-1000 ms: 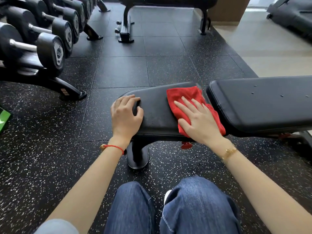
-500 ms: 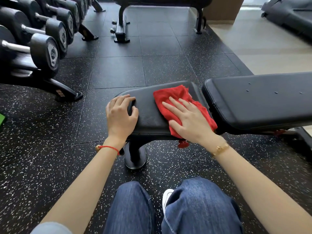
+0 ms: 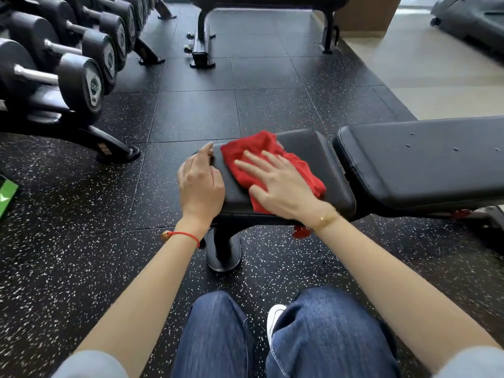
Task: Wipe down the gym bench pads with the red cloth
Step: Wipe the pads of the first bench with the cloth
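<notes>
The black bench has a small seat pad [image 3: 313, 156] in front of me and a long back pad [image 3: 420, 159] stretching off to the right. A crumpled red cloth [image 3: 253, 151] lies on the seat pad. My right hand [image 3: 275, 184] presses flat on the cloth with fingers spread. My left hand [image 3: 200, 184] rests on the seat pad's left end, fingers loosely curled over the edge, holding nothing else.
A rack of black dumbbells [image 3: 79, 75] lines the left side. Another bench frame [image 3: 201, 42] stands farther ahead. The bench's foot [image 3: 223, 255] sits between my hands, my knees in jeans [image 3: 272, 336] just below. A green object [image 3: 6, 195] pokes in at the left edge.
My right hand has slid the red cloth leftward across the seat pad, closer to my left hand. My left hand's fingers have loosened and lifted a little at the pad's end.
</notes>
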Available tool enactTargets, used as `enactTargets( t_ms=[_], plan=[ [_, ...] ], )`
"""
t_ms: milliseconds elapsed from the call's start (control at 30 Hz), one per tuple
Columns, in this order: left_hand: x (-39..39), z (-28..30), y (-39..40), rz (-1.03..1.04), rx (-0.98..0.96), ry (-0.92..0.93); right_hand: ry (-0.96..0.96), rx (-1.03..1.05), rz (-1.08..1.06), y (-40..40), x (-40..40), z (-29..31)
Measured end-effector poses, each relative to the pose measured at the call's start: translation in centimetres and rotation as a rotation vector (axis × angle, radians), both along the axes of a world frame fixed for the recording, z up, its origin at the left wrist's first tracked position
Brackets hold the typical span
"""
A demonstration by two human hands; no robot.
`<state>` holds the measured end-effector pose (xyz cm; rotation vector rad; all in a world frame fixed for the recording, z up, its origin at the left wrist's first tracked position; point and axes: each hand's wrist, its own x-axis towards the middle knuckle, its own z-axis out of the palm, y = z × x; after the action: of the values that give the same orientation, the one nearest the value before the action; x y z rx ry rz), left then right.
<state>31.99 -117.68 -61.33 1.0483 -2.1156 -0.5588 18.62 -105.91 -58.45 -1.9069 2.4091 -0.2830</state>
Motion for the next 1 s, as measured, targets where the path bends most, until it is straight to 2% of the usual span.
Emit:
enactTargets(
  t_ms=[133, 267, 367, 467, 567, 633, 700, 867, 933, 1000],
  plan=[
    [0.1, -0.2, -0.1, -0.009, -0.023, -0.015, -0.021, -0.036, 0.072, 3.9, 0.1, -0.2],
    [0.3, -0.2, -0.1, -0.024, -0.052, -0.054, -0.019, -0.003, -0.182, 2.3, -5.2, 0.0],
    [0.2, -0.2, 0.0, -0.034, -0.069, -0.089, -0.022, 0.044, -0.343, -0.6, -5.9, 0.4],
    [0.2, -0.3, -0.1, -0.028, -0.076, -0.104, -0.027, 0.04, -0.2, -1.1, -2.5, 0.4],
    [0.2, -0.3, -0.1, -0.03, -0.083, -0.104, -0.002, -0.006, -0.04, 2.8, 0.2, 0.1],
    [0.2, -0.4, -0.2, -0.033, -0.08, -0.094, -0.021, -0.043, -0.064, 5.2, -0.8, 0.0],
    [0.3, -0.4, -0.1, -0.035, -0.072, -0.088, -0.009, -0.055, -0.174, 5.8, -3.9, -0.3],
    [0.2, -0.2, 0.1, -0.032, -0.076, -0.092, -0.095, -0.001, -0.463, 1.5, -9.4, 0.0],
    [0.1, -0.2, 0.1, -0.031, -0.08, -0.095, -0.022, 0.019, -0.404, -0.8, -7.7, 0.0],
    [0.1, -0.2, 0.0, -0.024, -0.084, -0.1, -0.006, 0.028, -0.249, -2.1, -4.3, 0.0]
  ],
)
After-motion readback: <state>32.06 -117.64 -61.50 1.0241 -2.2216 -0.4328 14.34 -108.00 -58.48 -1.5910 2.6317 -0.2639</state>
